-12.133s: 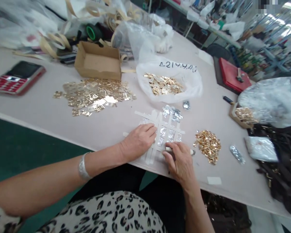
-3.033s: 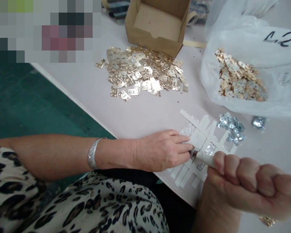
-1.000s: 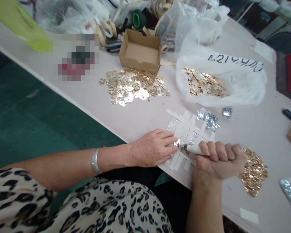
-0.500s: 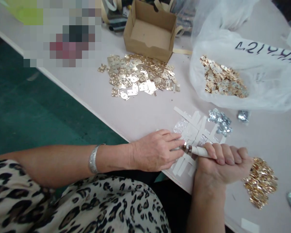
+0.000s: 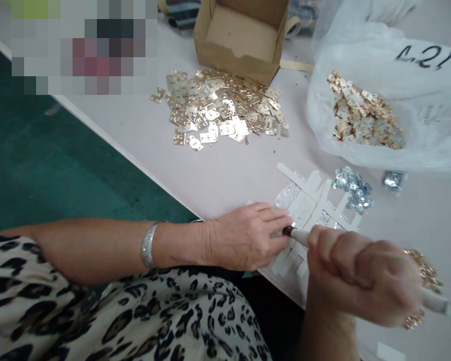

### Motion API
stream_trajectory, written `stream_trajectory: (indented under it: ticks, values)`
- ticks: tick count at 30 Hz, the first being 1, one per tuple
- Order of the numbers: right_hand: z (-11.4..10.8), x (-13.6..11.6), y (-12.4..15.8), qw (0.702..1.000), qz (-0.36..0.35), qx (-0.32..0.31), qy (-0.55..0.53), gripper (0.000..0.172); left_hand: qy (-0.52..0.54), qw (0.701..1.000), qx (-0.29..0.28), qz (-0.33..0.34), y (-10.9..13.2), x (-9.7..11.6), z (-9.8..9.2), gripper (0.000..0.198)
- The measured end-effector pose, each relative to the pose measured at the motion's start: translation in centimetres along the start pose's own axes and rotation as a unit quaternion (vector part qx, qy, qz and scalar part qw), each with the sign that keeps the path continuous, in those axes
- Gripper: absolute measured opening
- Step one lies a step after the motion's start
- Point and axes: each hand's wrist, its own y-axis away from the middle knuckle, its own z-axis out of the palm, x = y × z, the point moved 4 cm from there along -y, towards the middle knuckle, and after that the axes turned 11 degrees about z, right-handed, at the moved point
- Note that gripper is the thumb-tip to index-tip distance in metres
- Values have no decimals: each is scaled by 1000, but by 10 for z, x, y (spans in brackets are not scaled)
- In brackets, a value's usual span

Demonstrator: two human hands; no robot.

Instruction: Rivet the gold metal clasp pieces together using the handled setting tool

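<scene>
My left hand (image 5: 248,235) lies on a grid of white tape strips (image 5: 308,200) stuck to the table's near edge, its fingertips pinched on a small part that I cannot make out. My right hand (image 5: 361,276) is closed in a fist round a white-handled tool (image 5: 298,234). The tool's dark metal tip meets my left fingertips. Shiny silver pieces show between the strips.
A heap of flat gold plates (image 5: 221,110) lies beyond, in front of an open cardboard box (image 5: 240,35). A clear plastic bag (image 5: 417,100) holds more gold plates. Small silver washers (image 5: 353,188) lie right of the grid, gold parts (image 5: 424,265) behind my right hand. The green floor (image 5: 41,165) lies left.
My right fist has lifted and come nearer the camera, still holding the tool against my left fingertips. The view has dipped and moved closer; my left hand stays on the strips.
</scene>
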Motion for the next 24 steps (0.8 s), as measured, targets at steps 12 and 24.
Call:
stream_trajectory:
  ticks: [12,24]
  values:
    - [-2,-7,7,971,-15,11,237,32,-2,998,60,-16,8,1,-6,19]
    - [-64,-9,51,712,-98,-15,695,32,-58,992,-53,-96,-28,-3,-2,28]
